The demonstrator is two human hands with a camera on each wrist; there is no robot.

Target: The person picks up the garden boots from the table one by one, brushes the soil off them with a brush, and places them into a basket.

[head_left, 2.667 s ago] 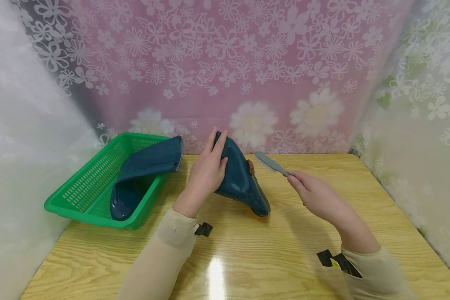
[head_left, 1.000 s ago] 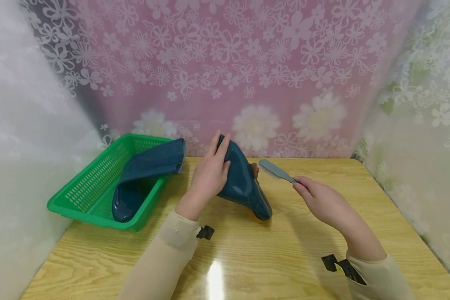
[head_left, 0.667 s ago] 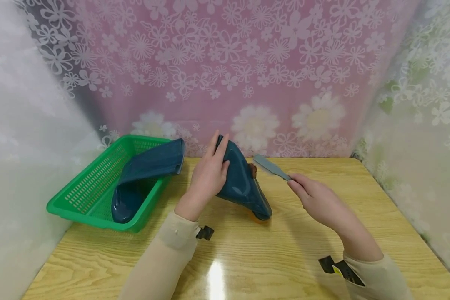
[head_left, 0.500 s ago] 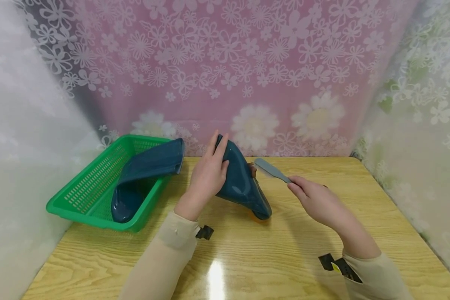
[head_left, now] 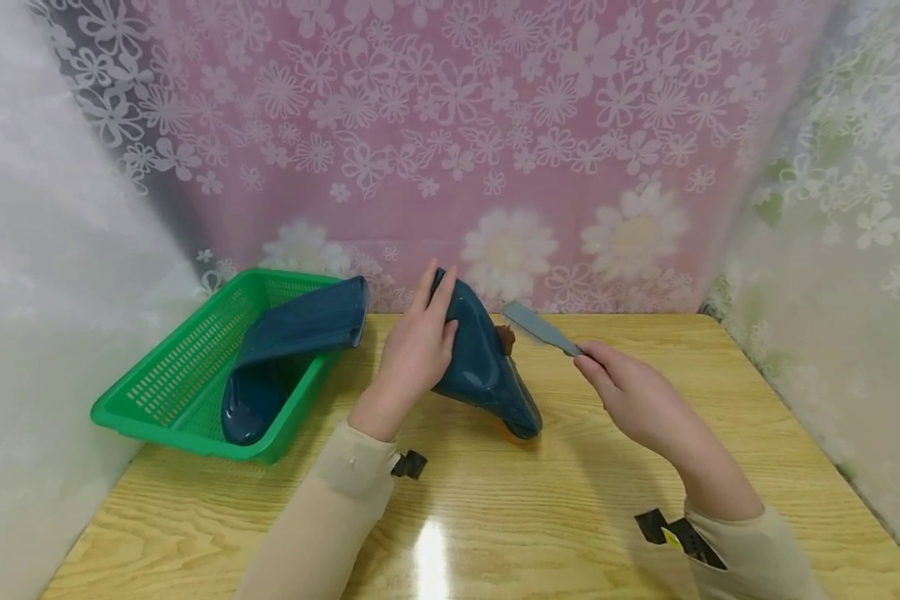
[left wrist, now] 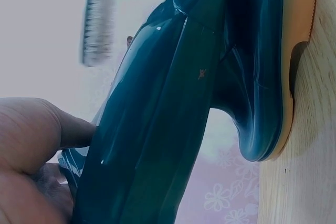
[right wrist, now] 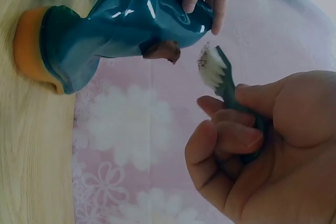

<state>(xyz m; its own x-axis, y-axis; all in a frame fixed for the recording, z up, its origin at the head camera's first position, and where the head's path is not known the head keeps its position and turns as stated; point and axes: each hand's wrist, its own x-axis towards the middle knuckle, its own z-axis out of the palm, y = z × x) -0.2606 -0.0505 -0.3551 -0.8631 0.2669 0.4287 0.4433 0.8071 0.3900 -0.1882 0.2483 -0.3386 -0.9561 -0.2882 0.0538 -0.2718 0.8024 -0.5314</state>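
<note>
A glossy dark teal rubber boot (head_left: 480,367) with an orange sole stands on the table, its shaft bent over to the upper left in the head view. My left hand (head_left: 412,350) grips the shaft near its top, thumb on one side and fingers on the other. A brown lump (right wrist: 164,51) sticks to the shaft's right side. With bent fingers, my right hand (head_left: 637,400) holds a grey-green brush (head_left: 537,325) by its handle. The white bristles (right wrist: 210,69) carry brown specks at their tips and are a small gap away from the lump in the right wrist view.
On the left stands a green plastic basket (head_left: 176,446) with perforated sides. A second teal boot (head_left: 300,321) lies in it, its shaft leaning over the right rim. The wooden table (head_left: 540,517) backs onto a pink floral curtain (head_left: 420,167).
The brush has shifted back and forth slightly beside the brown lump, and its head is now a little higher than half a second ago. Left hand and boot stay almost still.
</note>
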